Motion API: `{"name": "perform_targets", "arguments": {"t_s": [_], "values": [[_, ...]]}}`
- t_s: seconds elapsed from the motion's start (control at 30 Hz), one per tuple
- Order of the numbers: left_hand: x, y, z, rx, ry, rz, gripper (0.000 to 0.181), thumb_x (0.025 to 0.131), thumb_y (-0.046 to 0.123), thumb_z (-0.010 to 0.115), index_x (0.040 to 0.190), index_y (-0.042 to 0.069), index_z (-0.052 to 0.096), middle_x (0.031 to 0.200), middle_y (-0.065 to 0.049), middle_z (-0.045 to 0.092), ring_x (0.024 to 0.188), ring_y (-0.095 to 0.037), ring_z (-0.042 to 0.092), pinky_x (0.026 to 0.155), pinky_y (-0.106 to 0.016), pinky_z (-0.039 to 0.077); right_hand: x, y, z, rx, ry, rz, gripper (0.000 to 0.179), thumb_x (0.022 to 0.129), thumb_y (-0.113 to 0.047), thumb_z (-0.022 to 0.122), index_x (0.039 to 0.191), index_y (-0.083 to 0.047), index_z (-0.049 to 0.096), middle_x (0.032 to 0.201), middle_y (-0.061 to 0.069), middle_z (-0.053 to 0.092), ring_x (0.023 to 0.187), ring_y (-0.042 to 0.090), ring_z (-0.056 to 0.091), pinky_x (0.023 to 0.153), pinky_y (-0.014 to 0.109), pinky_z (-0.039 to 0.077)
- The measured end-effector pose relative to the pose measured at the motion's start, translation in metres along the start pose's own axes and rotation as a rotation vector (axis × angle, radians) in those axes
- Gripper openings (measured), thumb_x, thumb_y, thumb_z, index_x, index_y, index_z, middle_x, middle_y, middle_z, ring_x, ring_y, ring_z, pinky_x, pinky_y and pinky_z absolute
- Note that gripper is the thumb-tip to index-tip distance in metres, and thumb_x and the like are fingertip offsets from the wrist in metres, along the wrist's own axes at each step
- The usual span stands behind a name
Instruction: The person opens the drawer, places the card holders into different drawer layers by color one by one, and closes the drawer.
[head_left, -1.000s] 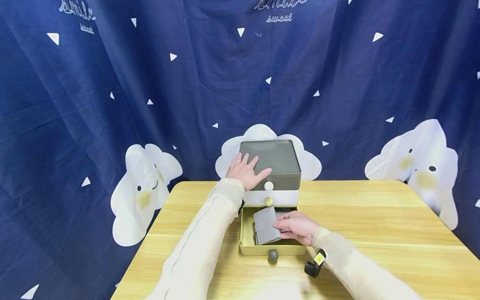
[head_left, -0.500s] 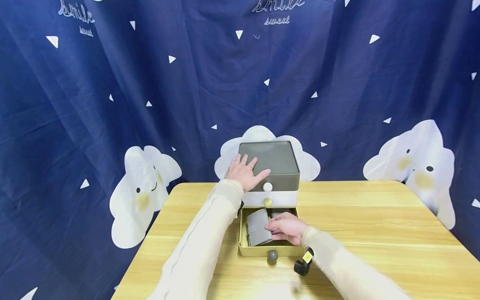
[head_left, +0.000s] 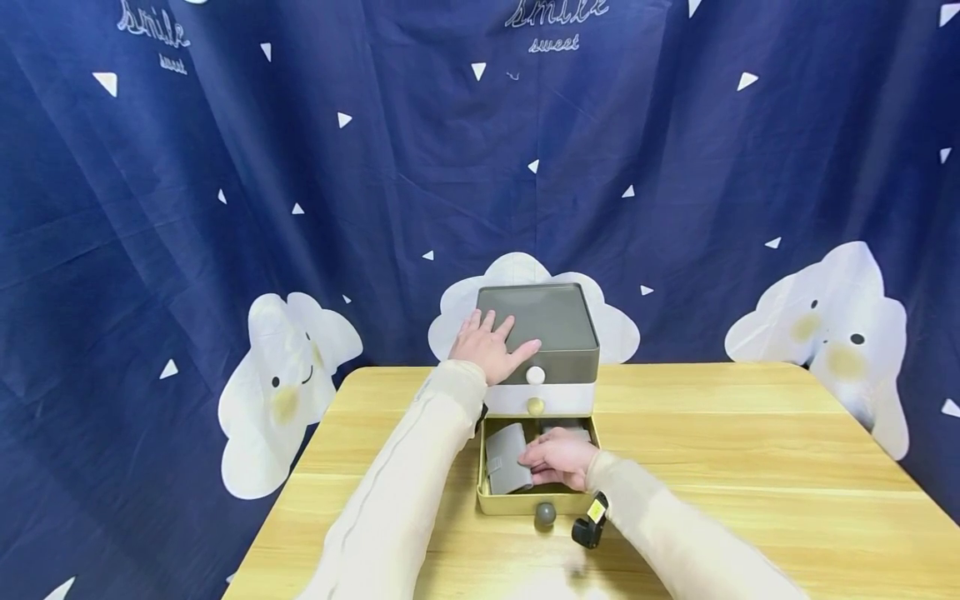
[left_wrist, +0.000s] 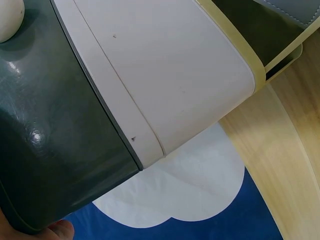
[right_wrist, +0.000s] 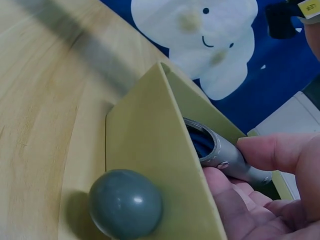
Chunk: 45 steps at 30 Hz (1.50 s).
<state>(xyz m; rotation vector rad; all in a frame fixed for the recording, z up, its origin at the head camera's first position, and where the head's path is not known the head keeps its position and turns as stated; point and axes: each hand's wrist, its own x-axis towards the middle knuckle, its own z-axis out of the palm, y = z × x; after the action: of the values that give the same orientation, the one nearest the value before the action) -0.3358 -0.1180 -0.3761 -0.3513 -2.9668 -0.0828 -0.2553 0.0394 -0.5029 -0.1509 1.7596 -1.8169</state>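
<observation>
A small drawer cabinet (head_left: 553, 321) with a dark grey top stands at the far side of the table. Its bottom yellow drawer (head_left: 517, 505) is pulled out. My left hand (head_left: 489, 348) rests on the cabinet's top left side, fingers spread. Inside the drawer, my right hand (head_left: 561, 458) pinches the right edge of a grey wallet (head_left: 504, 460) with a strap. The right wrist view shows the wallet (right_wrist: 225, 155) between thumb and fingers, with stitching and a dark blue inside. Another grey item (head_left: 572, 427), partly hidden, lies at the drawer's back.
A round grey knob (head_left: 545, 513) sticks out from the drawer front. White and yellow knobs mark the upper drawers, both closed. The wooden table (head_left: 720, 467) stretches to either side. Behind it hangs a dark blue curtain (head_left: 390, 208) with white clouds.
My right hand has moved left and slightly down with the wallet, which now lies lower at the drawer's left side. The left hand has stayed on the cabinet.
</observation>
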Motion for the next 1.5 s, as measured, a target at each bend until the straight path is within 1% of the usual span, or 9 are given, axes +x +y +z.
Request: {"name": "perform_targets", "arguments": {"t_s": [0.37, 0.67, 0.97, 1.07, 1.13, 1.17, 1.27, 1.37, 1.5], "values": [[-0.002, 0.002, -0.002, 0.005, 0.007, 0.000, 0.096, 0.071, 0.085, 0.004, 0.143, 0.027, 0.032, 0.147, -0.011, 0.025, 0.136, -0.034, 0.010, 0.108, -0.045, 0.010, 0.002, 0.000, 0.003, -0.008, 0.026, 0.018, 0.011, 0.079, -0.003, 0.065, 0.085, 0.001, 0.057, 0.071, 0.005, 0.058, 0.063, 0.012, 0.057, 0.061, 0.027, 0.052], [-0.001, 0.002, 0.000, 0.000, 0.009, -0.004, 0.096, 0.071, 0.085, 0.004, 0.143, 0.028, 0.032, 0.147, -0.011, 0.025, 0.136, -0.033, 0.010, 0.108, -0.045, 0.011, -0.005, -0.001, 0.001, -0.105, 0.020, 0.000, 0.010, 0.078, -0.004, 0.067, 0.076, 0.000, 0.058, 0.072, 0.006, 0.058, 0.063, 0.015, 0.056, 0.064, 0.032, 0.052], [0.000, 0.001, 0.001, -0.001, 0.003, -0.005, 0.096, 0.071, 0.084, 0.003, 0.144, 0.028, 0.031, 0.148, -0.011, 0.024, 0.136, -0.033, 0.009, 0.108, -0.045, 0.009, -0.005, -0.001, -0.002, -0.165, 0.071, -0.033, 0.015, 0.077, -0.001, 0.067, 0.086, 0.008, 0.059, 0.074, 0.011, 0.060, 0.064, 0.020, 0.060, 0.065, 0.037, 0.054], [0.000, 0.001, 0.000, -0.005, -0.003, -0.008, 0.096, 0.071, 0.084, 0.004, 0.144, 0.028, 0.030, 0.148, -0.011, 0.023, 0.137, -0.033, 0.009, 0.108, -0.044, 0.008, -0.006, -0.002, -0.001, -0.206, 0.092, -0.043, 0.015, 0.075, 0.000, 0.067, 0.085, 0.008, 0.059, 0.072, 0.013, 0.060, 0.063, 0.021, 0.061, 0.063, 0.037, 0.054], [0.000, 0.001, 0.000, -0.006, -0.005, -0.010, 0.095, 0.072, 0.084, 0.005, 0.144, 0.028, 0.030, 0.148, -0.011, 0.023, 0.137, -0.033, 0.009, 0.108, -0.045, 0.009, -0.005, 0.000, 0.000, -0.255, 0.105, -0.053, 0.013, 0.073, 0.000, 0.067, 0.081, 0.007, 0.061, 0.069, 0.012, 0.061, 0.062, 0.020, 0.062, 0.061, 0.036, 0.054], [0.000, 0.001, -0.001, -0.008, -0.007, -0.011, 0.095, 0.072, 0.084, 0.005, 0.144, 0.028, 0.030, 0.148, -0.011, 0.023, 0.137, -0.033, 0.008, 0.108, -0.044, 0.008, -0.006, 0.000, 0.000, -0.305, 0.116, -0.067, 0.012, 0.072, -0.001, 0.068, 0.078, 0.006, 0.062, 0.067, 0.011, 0.061, 0.060, 0.019, 0.062, 0.059, 0.034, 0.054], [0.000, 0.001, -0.001, -0.011, -0.008, -0.013, 0.095, 0.071, 0.085, 0.005, 0.144, 0.028, 0.030, 0.148, -0.011, 0.023, 0.137, -0.033, 0.008, 0.109, -0.044, 0.008, -0.006, 0.003, 0.002, -0.527, 0.164, -0.125, 0.008, 0.070, -0.007, 0.069, 0.070, -0.001, 0.064, 0.060, 0.005, 0.061, 0.055, 0.014, 0.060, 0.054, 0.028, 0.051], [0.000, 0.002, -0.001, -0.014, -0.010, -0.015, 0.095, 0.071, 0.085, 0.004, 0.144, 0.028, 0.029, 0.148, -0.010, 0.022, 0.137, -0.032, 0.008, 0.109, -0.044, 0.007, -0.007, 0.004, 0.004, -0.725, 0.215, -0.158, 0.012, 0.069, -0.011, 0.071, 0.062, -0.006, 0.063, 0.055, 0.000, 0.059, 0.050, 0.011, 0.056, 0.050, 0.025, 0.046], [-0.001, 0.002, -0.001, -0.018, -0.014, -0.017, 0.095, 0.071, 0.085, 0.005, 0.144, 0.029, 0.029, 0.148, -0.010, 0.022, 0.137, -0.032, 0.007, 0.109, -0.044, 0.007, -0.010, 0.001, 0.007, -0.791, 0.225, -0.153, 0.015, 0.070, -0.012, 0.071, 0.059, -0.007, 0.062, 0.053, -0.001, 0.059, 0.051, 0.012, 0.056, 0.051, 0.026, 0.044]]}}
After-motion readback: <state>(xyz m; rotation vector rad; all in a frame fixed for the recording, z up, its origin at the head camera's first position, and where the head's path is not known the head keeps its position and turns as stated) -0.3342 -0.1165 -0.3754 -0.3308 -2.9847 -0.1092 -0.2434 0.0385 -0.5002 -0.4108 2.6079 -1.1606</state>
